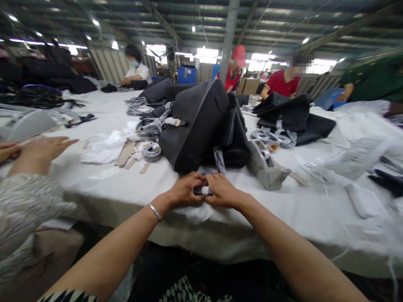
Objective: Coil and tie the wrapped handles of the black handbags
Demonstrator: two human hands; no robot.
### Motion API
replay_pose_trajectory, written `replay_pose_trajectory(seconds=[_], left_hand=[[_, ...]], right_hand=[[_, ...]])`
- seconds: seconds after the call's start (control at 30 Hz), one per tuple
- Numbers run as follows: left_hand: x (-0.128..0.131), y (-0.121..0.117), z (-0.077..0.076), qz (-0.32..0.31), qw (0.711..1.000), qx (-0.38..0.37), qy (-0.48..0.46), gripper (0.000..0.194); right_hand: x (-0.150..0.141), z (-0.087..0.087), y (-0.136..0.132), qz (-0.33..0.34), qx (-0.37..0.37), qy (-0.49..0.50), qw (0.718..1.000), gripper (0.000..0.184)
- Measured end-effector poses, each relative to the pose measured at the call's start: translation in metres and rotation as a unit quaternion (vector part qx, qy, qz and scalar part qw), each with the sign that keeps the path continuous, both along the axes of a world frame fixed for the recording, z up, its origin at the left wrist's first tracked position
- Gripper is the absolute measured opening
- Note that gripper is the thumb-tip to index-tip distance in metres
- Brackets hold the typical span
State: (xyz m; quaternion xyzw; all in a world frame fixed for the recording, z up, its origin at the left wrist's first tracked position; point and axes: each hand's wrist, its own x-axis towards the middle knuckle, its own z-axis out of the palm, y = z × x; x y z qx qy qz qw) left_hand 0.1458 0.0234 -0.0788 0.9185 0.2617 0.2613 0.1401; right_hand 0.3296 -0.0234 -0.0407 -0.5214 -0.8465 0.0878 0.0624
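At the front of the table, my left hand [188, 188] and my right hand [221, 189] come together with bent fingers. Between them they grip a small coiled strap [206, 191], dark with a pale band on it; my fingers cover most of it. Directly behind stands a black leather bag [198, 121], leaning over other black bags. A strip of clear wrap [219, 159] hangs from that stack just beyond my right hand. Left of the bag lies another coiled strap [151, 152], grey and wrapped.
A grey tape dispenser [267, 167] stands to the right, with a white fan [362, 161] beyond it. White tissue [107, 147] and cardboard strips [126, 153] lie at left. A co-worker's hand [40, 153] reaches in from the left. More black bags [289, 115] are piled at right.
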Motion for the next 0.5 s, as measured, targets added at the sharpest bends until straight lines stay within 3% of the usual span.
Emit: replay_pose_trajectory(seconds=[0.2,0.3,0.37,0.43,0.47,0.5], left_hand=[[0.001,0.002,-0.003,-0.008,1.0,-0.004,0.004,0.029],[0.001,0.001,-0.003,0.01,1.0,-0.011,0.015,0.023],[0.001,0.0,-0.003,0.03,0.999,-0.017,0.021,0.019],[0.001,0.001,-0.004,0.042,0.999,-0.018,0.025,0.02],[0.0,0.001,-0.005,0.043,0.999,-0.016,0.027,0.021],[0.0,0.002,-0.006,0.042,0.999,-0.014,0.028,0.022]], right_hand=[[0.001,0.004,-0.005,0.026,0.02,0.009,0.999,0.048],[0.025,0.02,-0.019,0.032,0.108,0.092,0.989,0.041],[0.059,0.037,-0.028,-0.046,0.223,0.164,0.96,0.027],[0.106,0.056,-0.031,-0.208,0.306,0.206,0.906,0.022],[0.131,0.064,-0.03,-0.302,0.309,0.21,0.877,0.024],[0.155,0.071,-0.028,-0.386,0.264,0.209,0.859,0.027]])
